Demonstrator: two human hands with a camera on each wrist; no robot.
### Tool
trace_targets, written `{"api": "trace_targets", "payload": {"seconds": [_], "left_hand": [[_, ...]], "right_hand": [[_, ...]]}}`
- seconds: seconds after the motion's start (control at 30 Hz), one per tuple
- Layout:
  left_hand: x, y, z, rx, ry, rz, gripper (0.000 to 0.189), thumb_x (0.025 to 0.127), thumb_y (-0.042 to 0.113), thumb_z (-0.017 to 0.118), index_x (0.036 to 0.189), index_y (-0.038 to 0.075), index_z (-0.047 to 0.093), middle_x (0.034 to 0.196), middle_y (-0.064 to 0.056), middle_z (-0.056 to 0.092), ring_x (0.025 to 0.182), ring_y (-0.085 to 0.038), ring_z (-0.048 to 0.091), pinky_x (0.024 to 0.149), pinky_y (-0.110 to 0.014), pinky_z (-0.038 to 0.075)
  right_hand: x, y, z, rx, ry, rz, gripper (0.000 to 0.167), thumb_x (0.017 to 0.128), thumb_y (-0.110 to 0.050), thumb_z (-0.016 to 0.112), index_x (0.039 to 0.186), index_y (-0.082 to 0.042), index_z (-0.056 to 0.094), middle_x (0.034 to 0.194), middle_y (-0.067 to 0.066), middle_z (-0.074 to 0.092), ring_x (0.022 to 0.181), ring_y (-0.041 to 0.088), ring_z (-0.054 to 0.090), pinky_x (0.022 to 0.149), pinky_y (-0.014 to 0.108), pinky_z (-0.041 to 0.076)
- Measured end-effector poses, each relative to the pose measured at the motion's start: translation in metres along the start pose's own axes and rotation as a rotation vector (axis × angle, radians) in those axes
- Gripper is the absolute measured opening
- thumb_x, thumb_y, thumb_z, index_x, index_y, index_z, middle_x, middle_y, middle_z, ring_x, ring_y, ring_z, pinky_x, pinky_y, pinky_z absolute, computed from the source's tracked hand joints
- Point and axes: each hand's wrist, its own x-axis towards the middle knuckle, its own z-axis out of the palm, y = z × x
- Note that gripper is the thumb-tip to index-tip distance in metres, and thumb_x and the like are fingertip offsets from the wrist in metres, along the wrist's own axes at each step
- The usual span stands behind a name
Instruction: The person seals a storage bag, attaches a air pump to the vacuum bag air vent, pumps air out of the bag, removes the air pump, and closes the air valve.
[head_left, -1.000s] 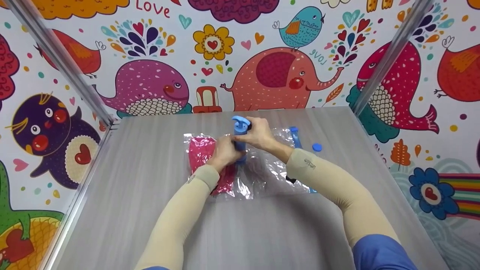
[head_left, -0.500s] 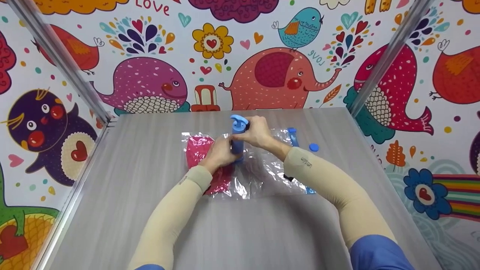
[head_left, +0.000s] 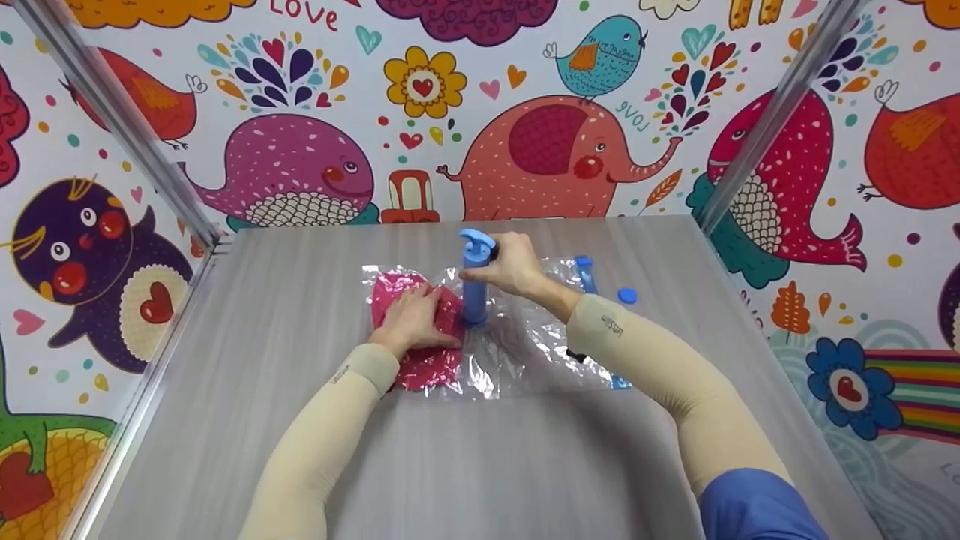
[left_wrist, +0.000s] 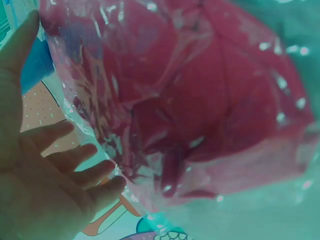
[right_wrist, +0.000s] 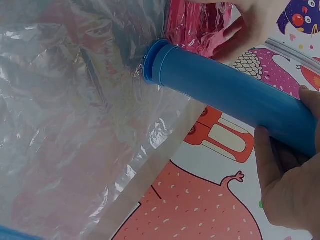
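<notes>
A clear plastic storage bag [head_left: 536,367] lies flat with a folded pink cloth [head_left: 431,367] inside its left part. Upright on the bag, beside the cloth, stands a blue hand pump [head_left: 475,304]. My right hand [head_left: 514,264] grips the pump's upper barrel, just below its light-blue handle. In the right wrist view the pump's wide lower end [right_wrist: 155,62] meets the film. My left hand [head_left: 412,319] rests on the bagged cloth, fingers spread. The left wrist view shows those fingers [left_wrist: 75,157] extended beside the pink bundle.
A round blue cap [head_left: 627,295] lies on the grey table [head_left: 285,300], right of the bag. The bag's right end has a blue strip [head_left: 586,276]. Behind stands a cartoon-printed wall [head_left: 420,150] with metal posts [head_left: 142,142] at the corners.
My left hand has let go of the pump's lower barrel and moved left onto the pink cloth in the bag. The right hand keeps its hold on the pump.
</notes>
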Motion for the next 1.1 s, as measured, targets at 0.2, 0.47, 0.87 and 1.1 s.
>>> {"api": "trace_targets", "payload": {"seconds": [0.2, 0.47, 0.87, 1.1], "left_hand": [[0.001, 0.001, 0.003, 0.045, 0.005, 0.040, 0.103, 0.088, 0.056, 0.092, 0.167, 0.006, 0.050, 0.175, -0.021, 0.050, 0.167, -0.043, 0.043, 0.141, -0.062, 0.032], [0.003, 0.004, 0.005, 0.064, -0.007, 0.028, 0.103, 0.087, 0.058, 0.093, 0.166, 0.006, 0.052, 0.173, -0.020, 0.052, 0.165, -0.043, 0.046, 0.140, -0.061, 0.035], [0.003, 0.008, 0.001, 0.096, -0.025, 0.004, 0.103, 0.084, 0.055, 0.097, 0.163, 0.004, 0.053, 0.164, -0.023, 0.057, 0.153, -0.045, 0.058, 0.130, -0.063, 0.048], [0.004, 0.009, 0.001, 0.110, -0.018, 0.018, 0.101, 0.084, 0.055, 0.097, 0.160, 0.003, 0.055, 0.160, -0.023, 0.060, 0.149, -0.043, 0.061, 0.129, -0.060, 0.050]], "right_hand": [[0.000, 0.001, -0.001, -0.002, 0.013, -0.032, 0.050, 0.085, -0.036, 0.100, 0.122, -0.007, 0.083, 0.117, 0.013, 0.087, 0.109, 0.030, 0.084, 0.097, 0.045, 0.070], [0.001, 0.003, 0.001, 0.014, 0.007, -0.042, 0.048, 0.086, -0.034, 0.099, 0.123, -0.007, 0.082, 0.121, 0.013, 0.086, 0.114, 0.032, 0.084, 0.101, 0.046, 0.069], [0.004, 0.003, -0.002, 0.013, -0.071, -0.049, 0.053, 0.086, -0.033, 0.099, 0.126, -0.005, 0.080, 0.124, 0.015, 0.085, 0.117, 0.033, 0.082, 0.106, 0.048, 0.067], [0.015, 0.007, -0.014, -0.007, -0.251, -0.228, 0.055, 0.086, -0.020, 0.094, 0.135, -0.002, 0.076, 0.124, 0.018, 0.083, 0.114, 0.033, 0.077, 0.110, 0.054, 0.064]]}}
